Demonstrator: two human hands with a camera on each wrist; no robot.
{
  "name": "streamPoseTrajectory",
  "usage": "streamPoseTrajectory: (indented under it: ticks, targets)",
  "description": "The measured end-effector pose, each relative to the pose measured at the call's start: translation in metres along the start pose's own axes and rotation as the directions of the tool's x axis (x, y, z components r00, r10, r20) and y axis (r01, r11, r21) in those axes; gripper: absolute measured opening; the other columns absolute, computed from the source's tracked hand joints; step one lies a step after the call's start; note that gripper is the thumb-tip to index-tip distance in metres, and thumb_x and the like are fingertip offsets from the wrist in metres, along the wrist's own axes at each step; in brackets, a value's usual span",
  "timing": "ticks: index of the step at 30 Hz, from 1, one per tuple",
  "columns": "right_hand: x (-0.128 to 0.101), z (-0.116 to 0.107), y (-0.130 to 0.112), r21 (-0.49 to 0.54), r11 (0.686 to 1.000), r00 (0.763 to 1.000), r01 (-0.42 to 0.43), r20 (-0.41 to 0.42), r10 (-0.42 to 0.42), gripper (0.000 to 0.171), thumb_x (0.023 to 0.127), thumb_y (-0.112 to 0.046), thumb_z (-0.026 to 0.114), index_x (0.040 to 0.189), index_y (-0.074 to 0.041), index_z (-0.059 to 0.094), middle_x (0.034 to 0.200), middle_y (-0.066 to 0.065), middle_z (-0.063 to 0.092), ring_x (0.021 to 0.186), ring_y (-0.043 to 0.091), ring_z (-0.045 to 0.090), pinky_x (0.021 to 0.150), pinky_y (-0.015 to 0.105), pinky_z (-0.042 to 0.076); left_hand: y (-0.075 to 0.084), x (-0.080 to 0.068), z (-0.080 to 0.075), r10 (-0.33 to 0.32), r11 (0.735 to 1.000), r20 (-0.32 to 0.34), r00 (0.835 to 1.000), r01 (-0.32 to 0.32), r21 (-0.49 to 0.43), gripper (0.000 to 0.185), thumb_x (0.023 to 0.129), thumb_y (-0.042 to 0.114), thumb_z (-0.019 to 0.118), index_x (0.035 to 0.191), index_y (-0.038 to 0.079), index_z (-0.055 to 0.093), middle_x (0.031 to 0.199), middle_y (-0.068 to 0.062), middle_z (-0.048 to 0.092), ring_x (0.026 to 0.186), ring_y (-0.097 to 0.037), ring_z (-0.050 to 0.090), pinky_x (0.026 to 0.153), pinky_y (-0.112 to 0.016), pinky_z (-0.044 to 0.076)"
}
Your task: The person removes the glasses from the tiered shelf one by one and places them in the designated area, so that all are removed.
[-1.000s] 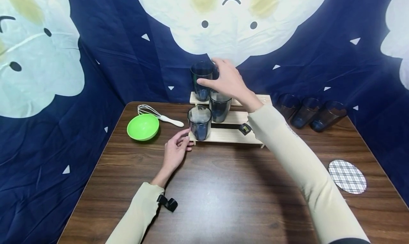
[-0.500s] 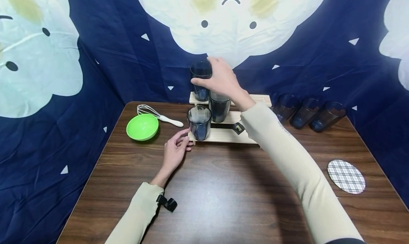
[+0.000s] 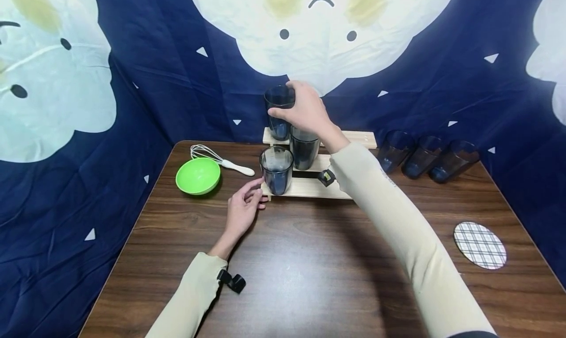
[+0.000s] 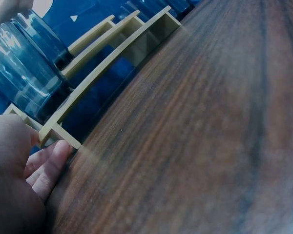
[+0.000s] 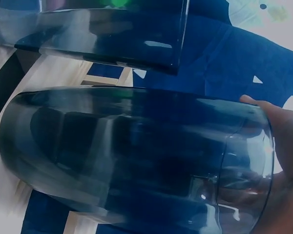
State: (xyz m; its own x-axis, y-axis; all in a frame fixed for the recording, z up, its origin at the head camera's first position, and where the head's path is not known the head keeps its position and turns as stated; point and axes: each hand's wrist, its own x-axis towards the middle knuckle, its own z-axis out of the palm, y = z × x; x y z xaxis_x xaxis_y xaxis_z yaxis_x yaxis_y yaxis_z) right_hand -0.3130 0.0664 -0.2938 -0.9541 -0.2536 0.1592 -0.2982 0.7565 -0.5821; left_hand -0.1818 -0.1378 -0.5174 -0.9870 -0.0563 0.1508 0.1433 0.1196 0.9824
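My right hand (image 3: 307, 109) grips a dark blue drinking glass (image 3: 279, 122) on the top tier of a light wooden step rack (image 3: 323, 187). The thumb lies across the glass's front and the fingers reach behind its rim. A second glass (image 3: 303, 154) on the middle tier fills much of the right wrist view, partly hiding that hand. On the bottom tier, at the left end, stands a third glass (image 3: 276, 173). With my left hand (image 3: 240, 210) I hold the rack's lower left end; the left wrist view shows fingertips (image 4: 62, 147) against its leg.
A green bowl (image 3: 197, 176) and a white-handled whisk (image 3: 238, 167) lie left of the rack. Several dark glasses (image 3: 422, 156) stand at the back right. A round plaid coaster (image 3: 479, 244) lies on the right of the wooden table (image 3: 300, 279). A blue patterned cloth (image 3: 185, 97) hangs behind.
My right hand has moved left onto the top glass, and its thumb and fingers have closed around it. The left hand and the glasses have kept their places.
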Motion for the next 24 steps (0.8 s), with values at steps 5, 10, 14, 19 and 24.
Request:
streamPoseTrajectory:
  ticks: [5,10,14,19,24]
  targets:
    - [0.0013,-0.0001,0.0011,0.019,1.0,1.0,-0.01,-0.014,0.01,0.089,0.098,-0.051,0.084,0.166,-0.009,0.048,0.169,0.008,0.053,0.153,0.028,0.051,0.126,0.044,0.049,-0.0007,0.0,-0.0007,0.003,1.0,-0.009,1.0,-0.003,0.004,0.035,0.11,-0.004,0.064,0.143,0.001,0.072,0.111,-0.031,0.08,0.094,-0.041,0.082,0.071,-0.025,0.072]
    - [0.0008,-0.0016,-0.0008,0.004,1.0,0.999,-0.016,-0.034,0.017,0.087,0.094,-0.051,0.088,0.163,-0.01,0.054,0.163,0.007,0.059,0.148,0.028,0.057,0.121,0.044,0.053,-0.0002,-0.0005,-0.0015,0.0,1.0,-0.003,1.0,0.0,0.005,0.035,0.111,-0.004,0.063,0.144,0.001,0.072,0.112,-0.031,0.079,0.096,-0.045,0.081,0.071,-0.024,0.072]
    - [-0.0001,-0.0017,-0.0011,0.012,1.0,0.998,-0.02,-0.055,0.021,0.086,0.091,-0.051,0.091,0.16,-0.011,0.059,0.159,0.006,0.064,0.144,0.027,0.06,0.118,0.043,0.056,0.0005,-0.0011,-0.0011,-0.001,1.0,-0.006,1.0,0.001,0.007,0.035,0.111,-0.003,0.062,0.144,0.001,0.071,0.113,-0.032,0.079,0.097,-0.047,0.081,0.072,-0.024,0.071]
    - [-0.0007,-0.0031,-0.0013,0.014,0.999,0.997,-0.029,-0.067,0.03,0.085,0.09,-0.052,0.092,0.159,-0.012,0.061,0.156,0.005,0.066,0.141,0.025,0.063,0.115,0.042,0.058,0.0003,-0.0015,0.0002,0.001,1.0,-0.004,1.0,-0.001,0.011,0.034,0.112,-0.001,0.062,0.144,0.001,0.072,0.113,-0.031,0.079,0.097,-0.045,0.081,0.072,-0.024,0.072]
    - [-0.0008,-0.0073,-0.0025,0.034,0.999,0.995,-0.032,-0.098,0.035,0.086,0.088,-0.052,0.093,0.157,-0.013,0.062,0.153,0.002,0.068,0.137,0.022,0.064,0.112,0.038,0.058,0.0001,-0.0006,0.0016,0.014,1.0,0.001,1.0,-0.014,0.006,0.035,0.11,-0.003,0.064,0.144,0.001,0.072,0.111,-0.031,0.079,0.096,-0.047,0.081,0.071,-0.025,0.072]
